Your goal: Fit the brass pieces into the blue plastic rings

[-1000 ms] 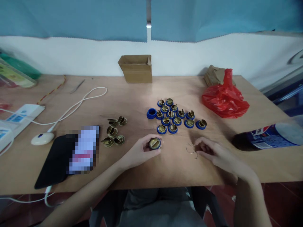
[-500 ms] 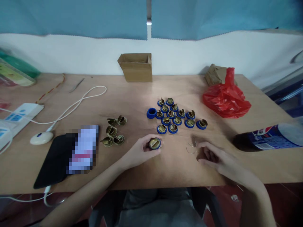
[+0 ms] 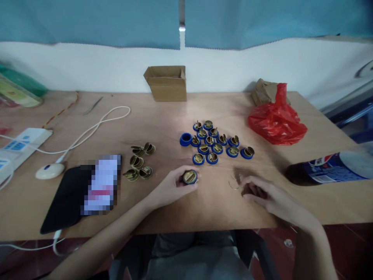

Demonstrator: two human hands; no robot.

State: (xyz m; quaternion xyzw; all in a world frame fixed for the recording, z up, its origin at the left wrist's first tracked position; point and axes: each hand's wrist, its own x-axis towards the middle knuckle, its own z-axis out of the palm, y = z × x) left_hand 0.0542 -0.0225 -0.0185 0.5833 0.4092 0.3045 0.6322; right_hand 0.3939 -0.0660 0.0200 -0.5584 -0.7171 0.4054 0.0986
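Brassy disc (image 3: 190, 177), lower centre: my left hand (image 3: 171, 188) is gripping it; my unclosed right hand (image 3: 267, 193) is likely seeking wire (image 3: 234, 188) to pinch.

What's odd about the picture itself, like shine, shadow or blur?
In the head view, the phone screen is masked by blocky pixels; also in the head view, the red bag shows glossy highlights, shadow darkens the table beside the right hand, and the thin wire rings look too faint to make out clearly.
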